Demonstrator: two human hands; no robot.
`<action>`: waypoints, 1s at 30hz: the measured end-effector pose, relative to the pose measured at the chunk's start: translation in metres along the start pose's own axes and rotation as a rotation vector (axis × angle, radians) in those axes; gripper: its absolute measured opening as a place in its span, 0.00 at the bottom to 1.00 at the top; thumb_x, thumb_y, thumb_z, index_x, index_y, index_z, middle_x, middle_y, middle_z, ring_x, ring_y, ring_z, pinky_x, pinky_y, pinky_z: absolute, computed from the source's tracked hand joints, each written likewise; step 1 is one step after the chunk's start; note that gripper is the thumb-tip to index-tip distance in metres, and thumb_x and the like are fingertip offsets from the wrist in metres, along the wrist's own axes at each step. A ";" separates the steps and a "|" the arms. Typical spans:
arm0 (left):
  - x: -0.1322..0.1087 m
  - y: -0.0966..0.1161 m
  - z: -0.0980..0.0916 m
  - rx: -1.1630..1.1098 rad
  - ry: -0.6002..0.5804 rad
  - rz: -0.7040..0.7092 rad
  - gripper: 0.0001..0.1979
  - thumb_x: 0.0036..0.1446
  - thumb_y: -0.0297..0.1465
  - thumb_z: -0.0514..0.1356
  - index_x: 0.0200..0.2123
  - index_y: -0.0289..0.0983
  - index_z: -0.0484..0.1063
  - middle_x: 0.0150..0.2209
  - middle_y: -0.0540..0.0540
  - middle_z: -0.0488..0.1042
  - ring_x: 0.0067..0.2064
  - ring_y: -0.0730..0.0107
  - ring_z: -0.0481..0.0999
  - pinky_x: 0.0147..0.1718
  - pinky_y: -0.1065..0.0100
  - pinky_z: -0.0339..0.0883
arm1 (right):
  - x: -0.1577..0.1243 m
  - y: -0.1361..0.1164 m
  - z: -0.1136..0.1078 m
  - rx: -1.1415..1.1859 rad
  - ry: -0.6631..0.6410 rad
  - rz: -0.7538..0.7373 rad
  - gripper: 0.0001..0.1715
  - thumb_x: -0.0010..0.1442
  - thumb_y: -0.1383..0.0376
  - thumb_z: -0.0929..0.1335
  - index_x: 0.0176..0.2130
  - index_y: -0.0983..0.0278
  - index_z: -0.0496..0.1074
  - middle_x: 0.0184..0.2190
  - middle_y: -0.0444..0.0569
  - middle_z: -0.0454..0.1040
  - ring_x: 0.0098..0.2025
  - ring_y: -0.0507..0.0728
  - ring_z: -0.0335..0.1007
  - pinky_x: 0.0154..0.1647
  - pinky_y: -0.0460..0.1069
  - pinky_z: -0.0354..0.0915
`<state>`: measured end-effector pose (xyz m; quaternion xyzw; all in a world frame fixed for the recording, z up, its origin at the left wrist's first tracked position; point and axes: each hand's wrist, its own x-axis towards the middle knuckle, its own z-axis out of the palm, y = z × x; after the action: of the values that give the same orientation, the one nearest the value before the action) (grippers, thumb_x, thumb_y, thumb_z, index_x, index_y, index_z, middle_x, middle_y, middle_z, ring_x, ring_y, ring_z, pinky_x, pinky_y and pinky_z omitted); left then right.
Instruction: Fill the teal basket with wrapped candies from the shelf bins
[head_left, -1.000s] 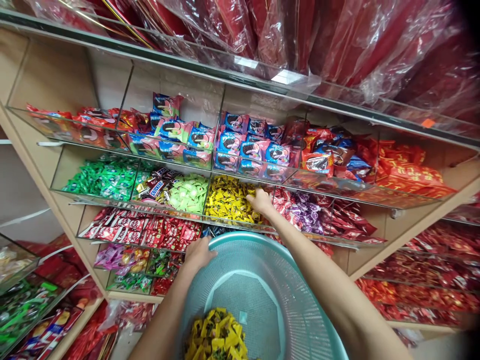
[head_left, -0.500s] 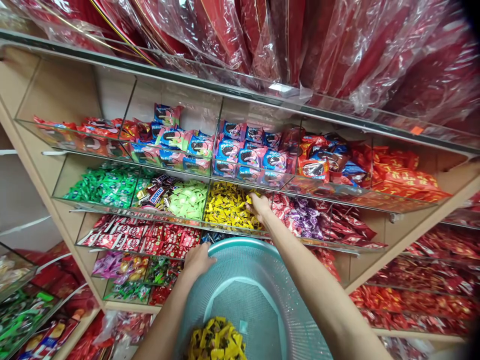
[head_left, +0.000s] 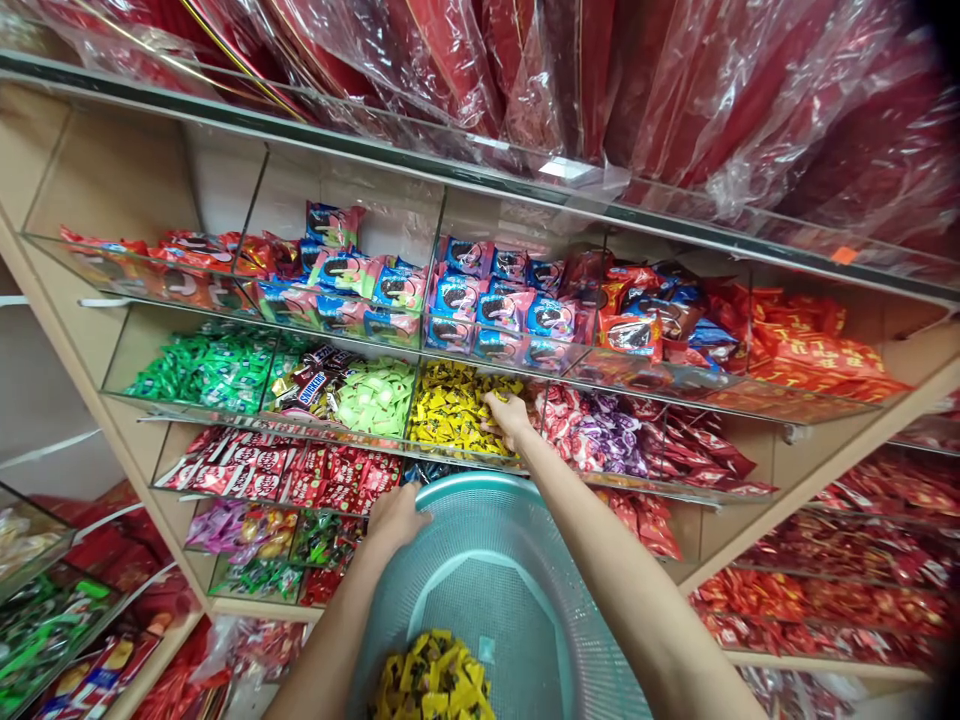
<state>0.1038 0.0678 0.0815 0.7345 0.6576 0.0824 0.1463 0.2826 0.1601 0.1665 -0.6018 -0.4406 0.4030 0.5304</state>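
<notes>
My left hand [head_left: 400, 518] is closed on the rim of a teal plastic mesh basket [head_left: 592, 600], at its upper left edge. A heap of yellow-wrapped candies [head_left: 435, 680] lies inside the basket, toward its near left. My right hand [head_left: 508, 418] reaches into a shelf compartment of yellow-wrapped candies [head_left: 450, 405], above the basket's far rim. Its fingers are curled among the candies, and the fingertips are partly hidden, so what they grasp is not clear.
Clear dividers and front panels edge the shelf [head_left: 337, 430]. Beside the yellow candies lie light green packets [head_left: 375, 395] and red and purple sweets [head_left: 607, 435]. Blue-and-pink cookie packs [head_left: 480, 300] sit one shelf higher. Plastic-wrapped red items [head_left: 555, 70] hang over the top ledge.
My right hand has moved slightly left and deeper into the yellow candies. My left hand and the basket stay in place.
</notes>
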 end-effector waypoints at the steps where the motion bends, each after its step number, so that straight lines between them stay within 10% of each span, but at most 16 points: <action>1: 0.000 0.000 0.000 0.003 0.000 0.002 0.19 0.46 0.42 0.56 0.41 0.41 0.66 0.40 0.43 0.74 0.41 0.58 0.73 0.34 0.66 0.63 | 0.000 0.001 0.001 0.001 0.007 -0.008 0.24 0.45 0.62 0.67 0.42 0.67 0.59 0.27 0.43 0.65 0.20 0.47 0.63 0.20 0.43 0.65; 17: -0.002 0.004 0.000 0.032 0.004 -0.005 0.19 0.46 0.43 0.56 0.42 0.43 0.66 0.40 0.44 0.74 0.42 0.60 0.72 0.36 0.68 0.62 | -0.064 -0.035 -0.031 0.227 -0.201 -0.025 0.11 0.47 0.65 0.68 0.31 0.63 0.60 0.24 0.39 0.64 0.21 0.43 0.61 0.21 0.38 0.63; 25: -0.001 0.008 0.001 0.081 -0.006 -0.002 0.19 0.46 0.44 0.55 0.41 0.42 0.66 0.40 0.45 0.74 0.42 0.60 0.72 0.35 0.68 0.63 | -0.182 0.048 -0.032 0.138 -0.820 0.257 0.14 0.44 0.63 0.70 0.31 0.64 0.63 0.23 0.40 0.66 0.21 0.46 0.62 0.14 0.39 0.57; 30: -0.002 0.012 0.001 0.093 -0.024 0.011 0.19 0.47 0.44 0.55 0.41 0.41 0.66 0.40 0.45 0.73 0.42 0.61 0.71 0.37 0.68 0.62 | -0.221 0.090 -0.015 0.064 -0.981 0.446 0.16 0.42 0.61 0.70 0.31 0.63 0.62 0.21 0.39 0.66 0.21 0.48 0.63 0.15 0.40 0.58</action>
<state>0.1154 0.0651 0.0850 0.7449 0.6548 0.0438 0.1196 0.2423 -0.0603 0.0822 -0.4054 -0.4856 0.7529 0.1818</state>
